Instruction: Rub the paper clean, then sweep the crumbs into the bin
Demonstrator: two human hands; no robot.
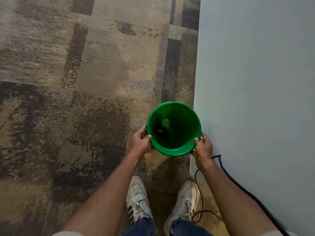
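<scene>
Your left hand (140, 142) gripped the left rim of the green bin (185, 126), thumb hooked inside. The bin was over the carpet (85, 82), just beside a grey surface (255, 82), with dark scraps inside. Your right hand (203, 149) gripped its right rim.

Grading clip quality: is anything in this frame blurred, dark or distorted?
Head view: carpet at the left is smeared by motion blur; bin, left hand and right hand are fairly sharp; the bin's inside is dark, its contents unreadable; the pale surface at right is evenly lit, and its edge leans, probably from wide-lens distortion.
</scene>
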